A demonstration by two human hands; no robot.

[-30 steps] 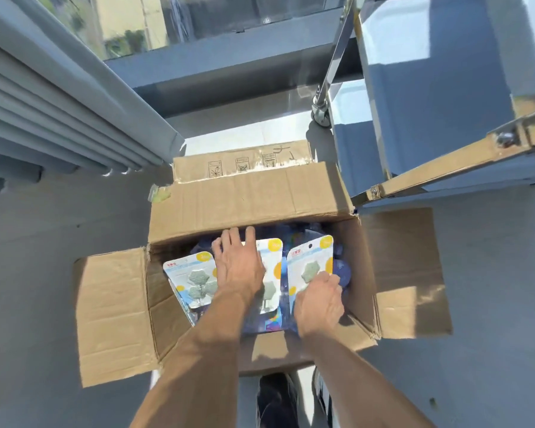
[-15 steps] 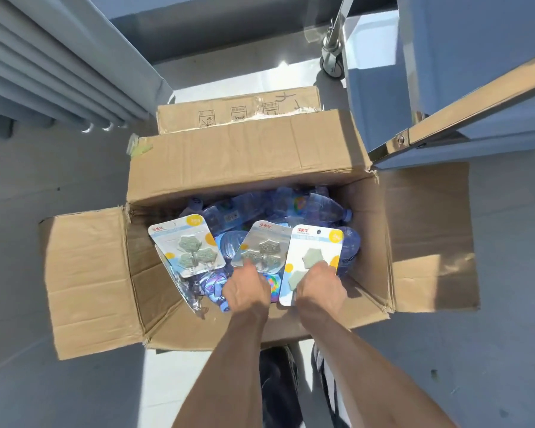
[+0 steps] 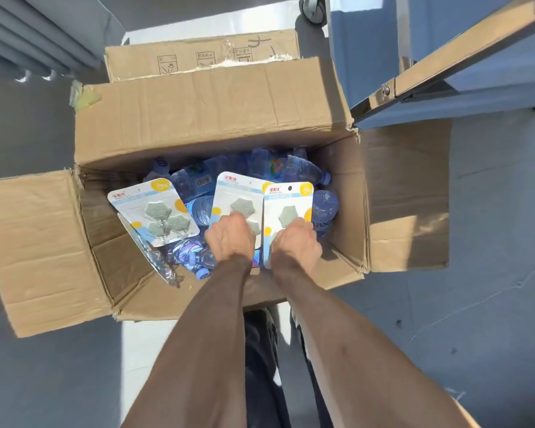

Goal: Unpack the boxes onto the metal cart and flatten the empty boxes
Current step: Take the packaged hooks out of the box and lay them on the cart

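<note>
Both hands are lifting now, left hand [image 3: 230, 239] and right hand [image 3: 295, 244] each pinching a hook card (bottles waiting underneath), unpacking just starting.

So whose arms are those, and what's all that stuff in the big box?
The arms belong to a person who wears a camera on the head, so you look down just as that person does. Both hands reach into an open cardboard box on the floor. The left hand grips one card of green hooks, and the right hand grips another card. A third card lies loose on plastic water bottles. The shiny bar is the metal cart.
</note>
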